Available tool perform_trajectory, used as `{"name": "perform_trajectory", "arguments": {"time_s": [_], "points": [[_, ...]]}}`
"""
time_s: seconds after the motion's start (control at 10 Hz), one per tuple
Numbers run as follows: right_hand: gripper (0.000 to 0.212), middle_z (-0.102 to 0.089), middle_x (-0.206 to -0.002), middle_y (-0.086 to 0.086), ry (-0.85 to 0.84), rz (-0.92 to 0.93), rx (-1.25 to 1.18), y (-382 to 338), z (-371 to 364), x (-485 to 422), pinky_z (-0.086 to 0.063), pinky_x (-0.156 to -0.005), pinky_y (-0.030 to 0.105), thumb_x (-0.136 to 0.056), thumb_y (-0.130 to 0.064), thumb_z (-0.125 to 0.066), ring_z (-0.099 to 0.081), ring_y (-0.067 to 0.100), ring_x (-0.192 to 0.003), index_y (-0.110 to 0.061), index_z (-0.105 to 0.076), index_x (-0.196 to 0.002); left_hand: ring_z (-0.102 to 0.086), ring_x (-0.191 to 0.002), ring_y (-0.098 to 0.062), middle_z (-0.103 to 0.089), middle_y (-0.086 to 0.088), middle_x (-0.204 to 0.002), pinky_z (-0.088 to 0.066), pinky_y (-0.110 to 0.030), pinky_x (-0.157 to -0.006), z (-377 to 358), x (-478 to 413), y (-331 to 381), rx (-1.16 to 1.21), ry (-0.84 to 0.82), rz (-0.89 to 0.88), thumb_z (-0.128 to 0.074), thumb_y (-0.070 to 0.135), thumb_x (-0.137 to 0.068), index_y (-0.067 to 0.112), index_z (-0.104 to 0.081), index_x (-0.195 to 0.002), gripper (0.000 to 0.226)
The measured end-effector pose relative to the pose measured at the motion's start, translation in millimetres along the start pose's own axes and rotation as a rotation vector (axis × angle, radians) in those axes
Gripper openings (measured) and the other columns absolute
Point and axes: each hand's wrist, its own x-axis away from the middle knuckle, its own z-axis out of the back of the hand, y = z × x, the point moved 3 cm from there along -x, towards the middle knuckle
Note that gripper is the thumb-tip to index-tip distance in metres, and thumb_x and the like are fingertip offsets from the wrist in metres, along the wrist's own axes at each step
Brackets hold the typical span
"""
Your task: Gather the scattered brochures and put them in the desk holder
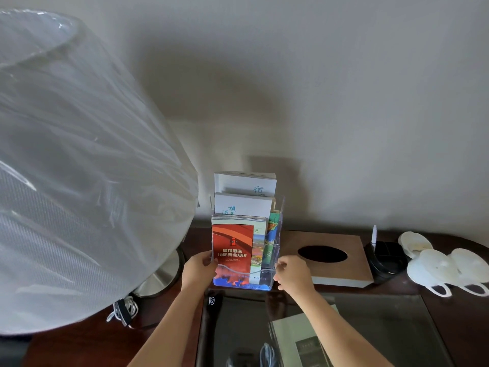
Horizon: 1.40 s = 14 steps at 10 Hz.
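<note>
Obs.: the desk holder (pixel 279 234), clear plastic with stepped tiers, stands upright at the back of the desk (pixel 461 329), close to the wall. All three tiers are loaded with brochures (pixel 243 205). White-covered stacks sit in the two rear tiers. A red brochure (pixel 232 250) faces out of the front tier, with coloured ones beside it toward the holder's right wall.

Hands: the left hand (pixel 199 266) is at the holder's lower left edge, thumb and fingers closed narrowly on the front corner. The right hand (pixel 290 271) is at the lower right edge with its fingers curled in against the side wall. It appears to grip there, though the contact itself is partly hidden.

Surroundings: a tissue box (pixel 352 243) lies just right of the holder and a lamp (pixel 79 168) stands to its left. A desk mat (pixel 238 327) lies in front of it, and on the mat, in front and to the right of the holder, lies a greenish booklet (pixel 296 331).

Judgement: gathering looks nearly done. The step in hand appears to be squaring or seating the holder with both hands.

Next: release the holder. If the booklet counts among the brochures, pick it up and slide it edge-first into a tier with room, steadying the light holder so it does not tip.
</note>
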Motion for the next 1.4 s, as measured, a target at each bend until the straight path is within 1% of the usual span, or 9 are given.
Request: {"name": "perform_trajectory", "arguments": {"time_s": [0.3,0.5,0.6,0.8,0.9,1.0,1.1,1.3,1.4], "points": [[0.025,-0.074,-0.086,0.005,0.023,0.026,0.123,-5.5,7.4,-7.2,-0.056,-0.064,0.025,-0.094,-0.028,-0.055,-0.070,0.015,-0.075,-0.008,-0.069,-0.087,-0.062,-0.087,-0.010,-0.074,0.002,-0.108,-0.044,-0.021,-0.065,-2.9,2.8,-0.4,0.076,0.035,0.053,-0.057,0.020,-0.089,0.026,-0.068,-0.117,0.031],[0.024,-0.075,-0.086,0.004,0.052,-0.002,0.114,-3.0,5.8,-8.5,-0.056,-0.063,0.026,-0.091,-0.030,-0.059,-0.070,0.014,-0.074,-0.009,-0.069,-0.087,-0.066,-0.096,-0.016,-0.074,0.000,-0.107,-0.051,-0.030,-0.083,-2.4,0.1,-3.3,0.080,0.024,0.069,-0.058,0.017,-0.087,0.023,-0.070,-0.115,0.031],[0.024,-0.074,-0.088,0.004,0.047,-0.014,0.173,-5.0,7.1,-7.0,-0.053,-0.056,0.024,-0.091,-0.032,-0.058,-0.068,0.014,-0.072,-0.010,-0.065,-0.085,-0.065,-0.094,-0.015,-0.072,0.000,-0.110,-0.052,-0.033,-0.083,-2.0,0.5,-1.2,0.053,-0.017,0.066,-0.059,0.017,-0.087,0.020,-0.066,-0.118,0.032],[0.028,-0.072,-0.094,-0.006,0.214,0.155,0.240,-30.2,11.9,4.1,-0.044,-0.053,0.016,-0.090,-0.044,-0.056,-0.068,0.010,-0.079,-0.018,-0.063,-0.098,-0.054,-0.123,-0.014,-0.060,0.010,-0.128,-0.044,-0.035,-0.101,7.2,1.2,19.6,0.080,-0.178,-0.112,-0.070,0.025,-0.082,0.029,-0.048,-0.134,0.056],[0.026,-0.072,-0.098,-0.001,0.086,0.107,0.105,-34.4,-5.0,3.5,-0.054,-0.060,0.023,-0.091,-0.038,-0.057,-0.069,0.012,-0.082,-0.013,-0.062,-0.099,-0.063,-0.105,-0.003,-0.067,0.018,-0.112,-0.051,-0.037,-0.096,4.3,5.9,28.6,0.093,-0.252,-0.174,-0.065,0.036,-0.077,0.049,-0.051,-0.114,0.042],[0.026,-0.071,-0.101,0.003,-0.017,0.040,0.069,-33.0,-16.6,-1.1,-0.054,-0.062,0.025,-0.092,-0.034,-0.056,-0.069,0.016,-0.084,-0.010,-0.061,-0.102,-0.064,-0.104,-0.015,-0.066,0.005,-0.116,-0.050,-0.044,-0.097,-1.0,5.8,28.4,0.112,-0.230,-0.143,-0.053,0.024,-0.090,0.032,-0.049,-0.126,0.037],[0.026,-0.070,-0.103,0.004,-0.071,0.046,0.069,-33.8,-26.5,0.4,-0.041,-0.051,0.016,-0.091,-0.033,-0.057,-0.062,0.013,-0.076,-0.011,-0.060,-0.105,-0.063,-0.101,-0.022,-0.065,-0.004,-0.116,-0.050,-0.039,-0.093,-3.0,3.4,26.3,0.016,-0.188,-0.127,-0.035,0.015,-0.100,0.022,-0.045,-0.132,0.034],[0.025,-0.070,-0.102,0.003,-0.098,0.087,0.083,-34.6,-24.4,2.3,-0.037,-0.050,0.016,-0.091,-0.034,-0.057,-0.061,0.013,-0.076,-0.012,-0.061,-0.102,-0.063,-0.101,-0.022,-0.064,0.000,-0.111,-0.049,-0.038,-0.092,-7.1,1.1,24.2,0.059,-0.193,-0.088,-0.034,0.015,-0.101,0.023,-0.043,-0.131,0.033],[0.018,-0.069,-0.096,-0.003,0.030,0.113,0.020,-37.8,-6.8,4.9,-0.042,-0.051,0.015,-0.091,-0.034,-0.057,-0.060,0.006,-0.070,-0.017,-0.056,-0.093,-0.066,-0.103,-0.019,-0.066,0.001,-0.113,-0.053,-0.038,-0.092,-3.0,1.2,25.3,0.207,-0.247,-0.114,-0.045,0.008,-0.094,0.025,-0.050,-0.120,0.031]]}}
